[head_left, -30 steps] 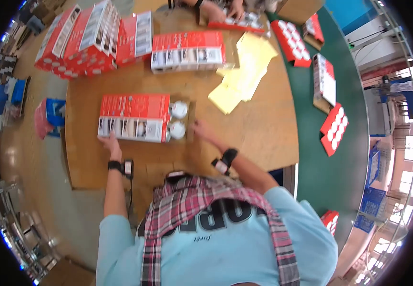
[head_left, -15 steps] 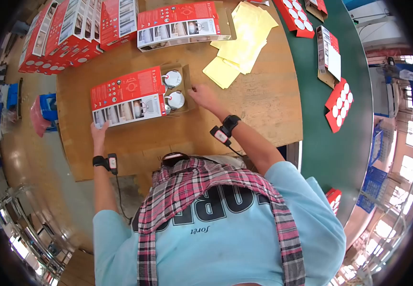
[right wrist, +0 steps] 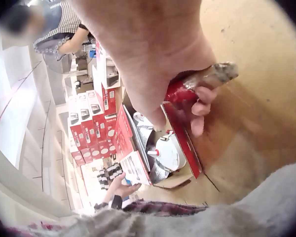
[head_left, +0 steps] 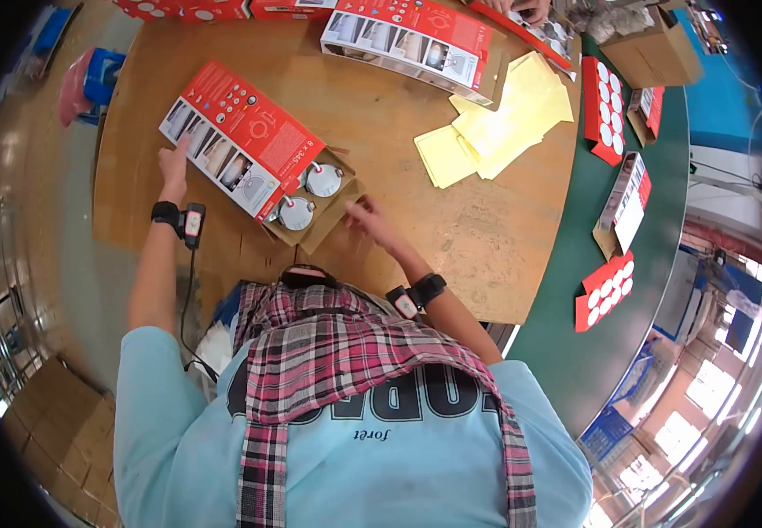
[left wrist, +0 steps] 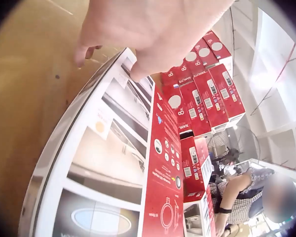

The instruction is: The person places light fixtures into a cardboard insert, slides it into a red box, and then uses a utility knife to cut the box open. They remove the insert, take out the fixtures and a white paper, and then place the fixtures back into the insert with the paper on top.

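Observation:
A red and white printed carton [head_left: 245, 145] lies on the wooden table, angled with its open end toward me on the right. Two round white lamps [head_left: 324, 179] show inside that end, beside a raised cardboard flap [head_left: 333, 220]. At the far left end, my left hand [head_left: 172, 167] grips the carton's edge, its thumb on the printed face in the left wrist view. My right hand [head_left: 372, 222] pinches the end flap; the right wrist view shows thumb inside and curled fingers outside. A brownish wrapped piece [right wrist: 214, 76] shows by those fingers, its kind unclear.
Another carton [head_left: 412, 44] and yellow sheets [head_left: 513, 123] lie farther back. Stacked red cartons [left wrist: 202, 94] stand beyond the left hand. On the green surface [head_left: 566, 290] at right are red trays of white discs [head_left: 605, 110]. Another person's hands [head_left: 526, 11] work across the table.
The carton has turned clockwise, its open end swinging toward me. Both hands have moved with it, the right now holding the flap. The head view has shifted too.

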`<state>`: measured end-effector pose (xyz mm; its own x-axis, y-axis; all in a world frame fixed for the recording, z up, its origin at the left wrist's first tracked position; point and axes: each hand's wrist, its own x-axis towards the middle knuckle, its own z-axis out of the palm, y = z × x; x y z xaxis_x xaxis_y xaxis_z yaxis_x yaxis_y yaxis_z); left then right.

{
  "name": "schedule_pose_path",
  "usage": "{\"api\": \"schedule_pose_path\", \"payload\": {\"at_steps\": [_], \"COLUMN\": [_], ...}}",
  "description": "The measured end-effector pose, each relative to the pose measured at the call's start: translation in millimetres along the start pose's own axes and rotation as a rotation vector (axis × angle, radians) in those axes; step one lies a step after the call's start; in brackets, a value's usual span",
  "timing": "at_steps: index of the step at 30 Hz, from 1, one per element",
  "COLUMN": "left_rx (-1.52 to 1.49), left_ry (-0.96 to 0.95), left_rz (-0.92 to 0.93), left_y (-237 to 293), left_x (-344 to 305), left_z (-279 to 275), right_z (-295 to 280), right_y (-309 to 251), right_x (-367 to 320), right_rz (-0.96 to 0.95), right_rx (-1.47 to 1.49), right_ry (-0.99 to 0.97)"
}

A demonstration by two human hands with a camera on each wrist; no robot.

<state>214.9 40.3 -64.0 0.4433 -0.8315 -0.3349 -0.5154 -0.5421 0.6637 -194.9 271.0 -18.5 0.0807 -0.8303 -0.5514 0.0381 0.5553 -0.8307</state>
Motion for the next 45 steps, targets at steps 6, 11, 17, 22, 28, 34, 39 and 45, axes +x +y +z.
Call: {"api": "schedule_pose_path", "payload": {"at_steps": [6,11,17,22,28,34,39,45], "left_rx": [-0.375,-0.394,-0.671,-0.66,-0.159,0.427,0.538,0.57], "left_ry": [-0.24,-0.153,-0.206,-0.208,-0.051,0.065,-0.289,-0.493], "left_rz": [-0.063,-0.087,-0.055,-0.135,0.171,1.131,1.53,1.5], "left_y": [9.2,25.5,19.1,4.9,16.8,107.3,147.4,156.0], "left_x": [-57.3,-91.9,-104.1,-88.3,-89.0,-124.9,-152.2,-155.4], "left_z": [15.0,19.5,30.9,35.3,29.6,24.8,78.2,104.0], "right_z": [-19.8,-3.2,0.7,7.3,27.6,54.9,59.4,55.3], "right_y": [-23.5,-44.1,-18.8,-13.9,3.5,11.9,12.0,15.3], "right_x": [33.3,32.9,43.4,37.4,6.7,10.4,7.4,10.4], "right_rz": [-0.115,-0.062,-0.156,-0.16,0.013,0.097,0.056,-0.014], "right_rx": [-0.215,-0.45,-0.353,-0.296,-0.187,-0.167,-0.185,-0.296], "right_ry": [0.232,0.234,0.282,0.401,0.146,0.2,0.399,0.709]}}
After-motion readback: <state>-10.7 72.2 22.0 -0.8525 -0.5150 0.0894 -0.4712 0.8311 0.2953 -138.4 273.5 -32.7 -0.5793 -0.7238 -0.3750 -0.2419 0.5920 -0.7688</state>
